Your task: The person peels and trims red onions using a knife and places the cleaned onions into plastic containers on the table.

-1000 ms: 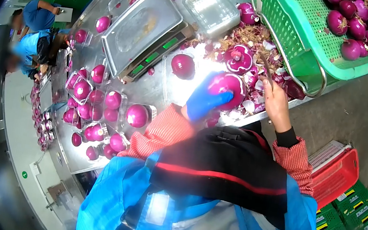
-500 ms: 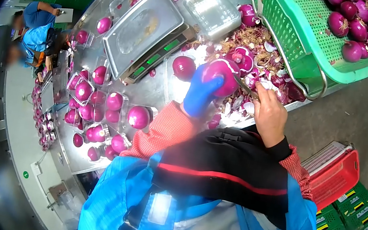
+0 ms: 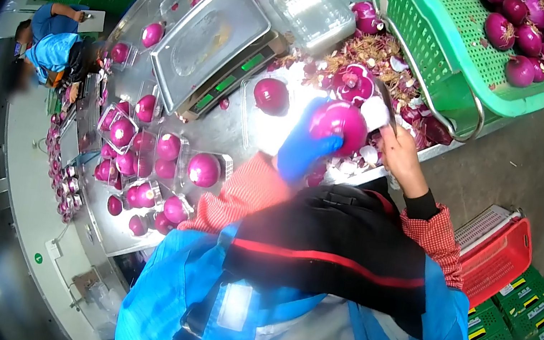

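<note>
My left hand [image 3: 303, 148], in a blue glove, is wrapped round a large red onion [image 3: 344, 126] above the table's front edge. A knife [image 3: 387, 103] is in my right hand [image 3: 401, 158], its blade pointing away from me along the onion's right side. Between blade and onion hangs a pale piece of peel [image 3: 374, 114]; whether it is still attached I cannot tell. Just beyond lies another onion [image 3: 354, 82] with a cut, pale top, among loose skins and roots [image 3: 380, 51]. To the left a whole onion [image 3: 271, 96] sits in a clear plastic tray.
A weighing scale [image 3: 211, 39] and stacked clear trays [image 3: 312, 13] stand further back. Packed onions [image 3: 204, 170] crowd the left side. A green basket [image 3: 447, 41] with onions is at upper right; a red basket [image 3: 495, 264] is lower right. A co-worker [image 3: 53, 51] is at far left.
The onion and both my hands have shifted slightly to the right and nearer me. The blade has turned to point away from me, and a pale piece of peel now shows beside it.
</note>
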`<action>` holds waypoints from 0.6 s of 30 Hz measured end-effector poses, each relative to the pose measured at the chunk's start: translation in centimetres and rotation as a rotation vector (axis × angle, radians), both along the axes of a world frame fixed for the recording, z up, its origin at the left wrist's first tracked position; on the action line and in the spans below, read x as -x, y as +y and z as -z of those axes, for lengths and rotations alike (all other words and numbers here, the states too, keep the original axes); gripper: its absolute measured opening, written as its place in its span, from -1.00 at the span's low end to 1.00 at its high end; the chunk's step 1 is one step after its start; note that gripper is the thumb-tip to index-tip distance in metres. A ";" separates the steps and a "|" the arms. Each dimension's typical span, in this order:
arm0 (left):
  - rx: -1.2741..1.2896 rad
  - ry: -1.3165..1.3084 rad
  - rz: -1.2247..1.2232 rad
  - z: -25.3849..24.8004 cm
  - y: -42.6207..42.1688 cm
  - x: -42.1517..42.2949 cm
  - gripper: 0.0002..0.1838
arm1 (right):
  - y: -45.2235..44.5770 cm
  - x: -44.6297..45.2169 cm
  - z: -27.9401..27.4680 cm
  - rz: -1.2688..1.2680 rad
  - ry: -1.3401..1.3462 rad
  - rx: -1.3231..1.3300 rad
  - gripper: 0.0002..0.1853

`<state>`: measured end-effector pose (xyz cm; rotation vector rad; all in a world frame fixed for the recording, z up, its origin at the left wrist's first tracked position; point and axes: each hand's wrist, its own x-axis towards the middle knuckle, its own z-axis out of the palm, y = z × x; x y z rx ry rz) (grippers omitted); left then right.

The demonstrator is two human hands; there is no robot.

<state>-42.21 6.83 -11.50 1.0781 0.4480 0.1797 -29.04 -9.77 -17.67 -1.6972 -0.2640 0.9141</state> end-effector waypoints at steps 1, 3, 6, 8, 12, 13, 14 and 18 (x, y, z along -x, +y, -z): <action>0.046 0.017 0.020 0.2 0.2 -0.1 -0.21 | 0.4 0.0 -0.8 -0.041 0.059 -0.020 -0.67; 0.132 0.036 0.061 0.3 1.1 -0.8 -0.20 | 0.8 0.1 -4.2 -0.062 0.316 -0.296 -0.66; 0.165 0.030 0.106 -0.5 1.3 -1.1 -0.27 | 1.0 0.6 -4.1 -0.084 0.000 -0.265 -0.57; 0.253 0.014 0.074 -0.2 1.0 -1.2 -0.30 | 2.1 1.4 -3.2 0.032 -0.429 -0.332 -0.59; 0.546 -0.011 0.026 0.7 1.0 -1.0 -0.31 | 2.3 1.0 -2.8 0.204 -0.449 -0.095 -0.70; 0.621 -0.002 0.018 0.7 0.8 -0.8 -0.31 | 2.3 0.7 -1.3 0.147 -0.498 -0.009 -0.69; 0.648 -0.026 0.022 0.6 0.7 -0.6 -0.30 | 1.9 0.5 0.3 0.091 -0.543 0.078 -0.67; 0.542 -0.068 0.046 0.0 1.4 -0.9 -0.28 | 1.0 0.5 -4.2 -0.020 -0.439 0.157 -0.42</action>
